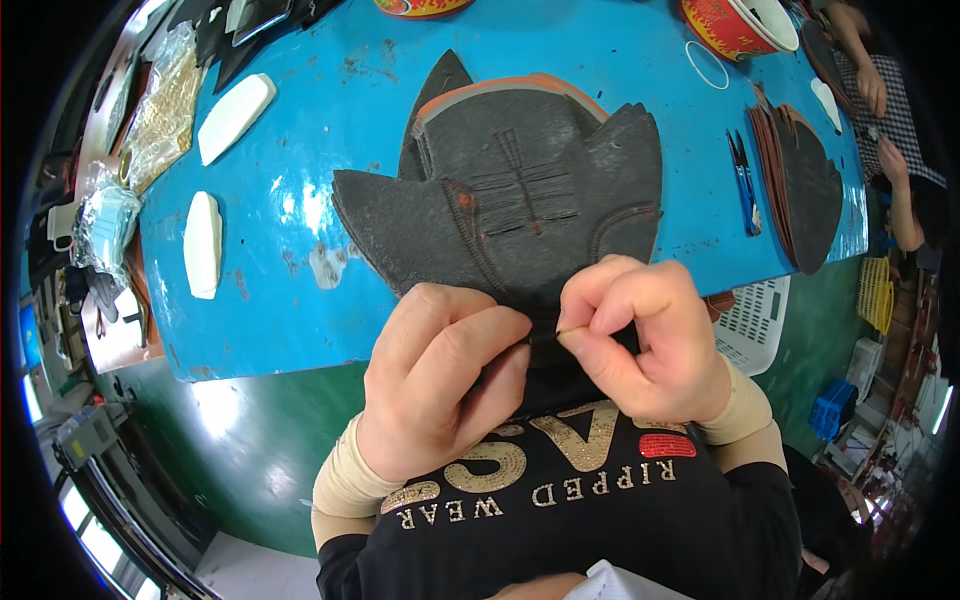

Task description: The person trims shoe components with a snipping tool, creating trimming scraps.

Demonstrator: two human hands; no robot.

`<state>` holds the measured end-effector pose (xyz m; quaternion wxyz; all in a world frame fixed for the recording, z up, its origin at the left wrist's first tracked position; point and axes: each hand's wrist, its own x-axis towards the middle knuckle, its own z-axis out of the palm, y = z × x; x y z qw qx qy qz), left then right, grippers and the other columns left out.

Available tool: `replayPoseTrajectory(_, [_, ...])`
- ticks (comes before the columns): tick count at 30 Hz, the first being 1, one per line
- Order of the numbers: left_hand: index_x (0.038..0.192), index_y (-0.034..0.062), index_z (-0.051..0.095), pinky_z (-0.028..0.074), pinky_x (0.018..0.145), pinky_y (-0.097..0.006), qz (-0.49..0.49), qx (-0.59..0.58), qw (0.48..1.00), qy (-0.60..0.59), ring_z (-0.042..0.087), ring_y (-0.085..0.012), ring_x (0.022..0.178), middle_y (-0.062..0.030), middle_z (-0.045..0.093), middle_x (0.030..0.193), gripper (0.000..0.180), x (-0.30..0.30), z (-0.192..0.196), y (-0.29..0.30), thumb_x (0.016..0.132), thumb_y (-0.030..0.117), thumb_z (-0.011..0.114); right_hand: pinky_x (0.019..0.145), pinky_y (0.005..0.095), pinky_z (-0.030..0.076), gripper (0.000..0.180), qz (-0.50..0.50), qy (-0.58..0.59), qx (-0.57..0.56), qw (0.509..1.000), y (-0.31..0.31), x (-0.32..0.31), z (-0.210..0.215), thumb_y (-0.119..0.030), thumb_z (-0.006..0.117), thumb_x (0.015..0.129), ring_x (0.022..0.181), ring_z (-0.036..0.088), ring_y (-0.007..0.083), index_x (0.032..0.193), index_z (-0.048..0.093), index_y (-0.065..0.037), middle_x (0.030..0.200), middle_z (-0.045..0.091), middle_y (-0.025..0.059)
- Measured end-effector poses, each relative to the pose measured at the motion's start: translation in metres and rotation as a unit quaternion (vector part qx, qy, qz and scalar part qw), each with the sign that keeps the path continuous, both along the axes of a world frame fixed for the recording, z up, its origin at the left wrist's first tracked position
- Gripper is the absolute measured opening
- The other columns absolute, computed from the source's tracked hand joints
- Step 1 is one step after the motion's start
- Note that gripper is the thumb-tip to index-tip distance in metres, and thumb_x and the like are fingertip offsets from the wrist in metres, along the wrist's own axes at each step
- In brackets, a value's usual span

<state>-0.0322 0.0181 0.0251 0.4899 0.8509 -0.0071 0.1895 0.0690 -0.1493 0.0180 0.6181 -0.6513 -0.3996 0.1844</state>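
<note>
A stack of dark grey fabric shoe-upper pieces (510,190) with orange-red edging and stitched lines lies fanned out on the blue table (330,110). My left hand (440,375) grips the near edge of the pieces from the left, fingers curled over the fabric. My right hand (640,340) pinches the same near edge between thumb and forefinger, right beside the left hand. Both hands sit at the table's front edge, above my black top.
Two white shoe-shaped blocks (235,115) (203,243) lie at the left. Another stack of dark pieces (805,185) and blue snips (745,180) lie at the right. A red bowl (735,25) stands at the back. Another person's hands (890,160) show at far right. White basket (755,320) below the table.
</note>
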Motion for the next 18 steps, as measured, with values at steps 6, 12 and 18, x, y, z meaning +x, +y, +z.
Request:
replayPoseTrajectory(6, [0.09,-0.0011,0.062,0.045,0.059,-0.031,-0.054,0.016,0.998,-0.018,0.056,-0.0222,0.069,-0.0102,0.057,0.08,0.025,0.002,-0.004,0.007,0.067,-0.005,0.072,0.061,0.0285,0.048,0.025,-0.01,-0.067,0.018,0.998,0.008,-0.004,-0.004,0.01,0.069,0.073,0.071,0.063,0.0224,0.088,0.053,-0.003,0.084,0.064,0.0115])
replayPoseTrajectory(12, [0.089,0.0009,0.065,0.046,0.059,-0.03,0.017,0.111,0.993,-0.042,0.057,-0.0234,0.071,-0.0106,0.06,0.086,0.033,0.0,-0.009,0.014,0.056,0.002,0.072,0.061,0.0299,0.05,0.025,-0.139,-0.158,-0.073,0.975,0.006,0.018,0.0,0.007,0.076,0.067,0.07,0.062,0.0229,0.085,0.063,-0.005,0.082,0.067,0.008])
replayPoseTrajectory(18, [0.089,0.0017,0.064,0.047,0.061,-0.03,0.007,0.271,0.961,-0.058,0.057,-0.0218,0.073,-0.0166,0.066,0.104,0.031,0.008,-0.021,0.016,0.058,0.007,0.066,0.068,0.0277,0.049,0.032,-0.063,-0.251,-0.167,0.951,0.019,0.034,0.009,0.012,0.072,0.071,0.081,0.06,0.0186,0.094,0.057,-0.005,0.088,0.064,0.0085])
